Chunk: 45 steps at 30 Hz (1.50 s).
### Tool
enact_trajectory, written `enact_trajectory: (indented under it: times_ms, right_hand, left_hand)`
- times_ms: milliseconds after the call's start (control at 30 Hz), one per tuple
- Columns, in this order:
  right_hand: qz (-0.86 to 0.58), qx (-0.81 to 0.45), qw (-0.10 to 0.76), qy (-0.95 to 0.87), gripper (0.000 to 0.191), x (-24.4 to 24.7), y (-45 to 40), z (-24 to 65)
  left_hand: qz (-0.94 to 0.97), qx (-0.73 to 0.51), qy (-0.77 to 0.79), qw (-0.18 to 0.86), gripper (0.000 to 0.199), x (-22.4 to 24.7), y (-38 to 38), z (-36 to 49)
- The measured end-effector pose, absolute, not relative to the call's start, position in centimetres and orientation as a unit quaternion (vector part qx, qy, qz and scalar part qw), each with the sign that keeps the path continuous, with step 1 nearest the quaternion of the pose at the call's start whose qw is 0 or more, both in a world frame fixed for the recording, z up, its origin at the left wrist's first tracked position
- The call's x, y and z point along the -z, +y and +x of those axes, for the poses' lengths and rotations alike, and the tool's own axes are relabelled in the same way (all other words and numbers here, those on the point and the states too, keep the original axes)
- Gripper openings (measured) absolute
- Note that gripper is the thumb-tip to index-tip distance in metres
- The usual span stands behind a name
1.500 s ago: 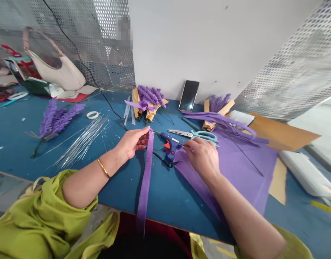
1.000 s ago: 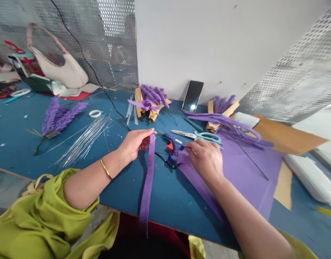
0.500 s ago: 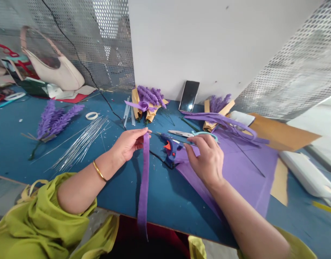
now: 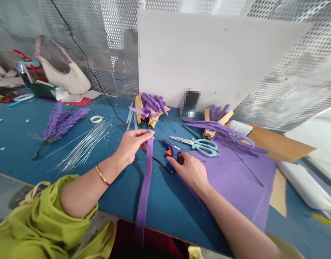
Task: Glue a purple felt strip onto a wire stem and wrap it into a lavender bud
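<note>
A blue bench, flecked with pale scraps, carries everything around the glue gun. Beyond the gun stands a smooth white board, with perforated metal panel showing on either side of it.

The glue gun is hard blue plastic with an orange trigger, and lies on the bench. The right hand is at its handle, thumb on one side and curled fingers on the other; whether the grip is tight cannot be told. Left of the gun, the left hand pinches the top end of a purple strip, thumb against fingers. The strip is flat, narrow and soft-looking, and hangs down towards the person, past the bench edge.

Just beyond the gun to its right lie scissors with steel blades and rounded light-blue handles. To the gun's right spreads a broad purple sheet, lightly creased. Well left of it are a fan of thin shiny wires, a white ring of tape and a fuzzy purple flower spray.

Beyond the gun, folded tan paper wraps hold a bunch of textured purple flowers. Far left of the gun sits a smooth cream handbag, its strap upright.
</note>
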State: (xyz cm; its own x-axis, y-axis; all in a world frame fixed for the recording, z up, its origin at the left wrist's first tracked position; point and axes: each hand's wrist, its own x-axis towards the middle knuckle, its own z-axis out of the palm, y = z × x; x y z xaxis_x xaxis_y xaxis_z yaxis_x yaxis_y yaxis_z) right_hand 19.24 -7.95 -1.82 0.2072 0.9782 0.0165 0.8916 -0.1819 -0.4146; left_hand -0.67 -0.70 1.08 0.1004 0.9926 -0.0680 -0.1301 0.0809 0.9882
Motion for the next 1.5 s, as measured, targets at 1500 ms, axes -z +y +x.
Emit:
enact_trajectory:
  times_ms: [1500]
  right_hand:
    - [-0.462,-0.555,0.519,-0.458,0.025,1.2,-9.2,20.3]
  left_hand:
    - [0.275,-0.556,0.463,0.632,0.006,-0.8,-0.1,-0.8]
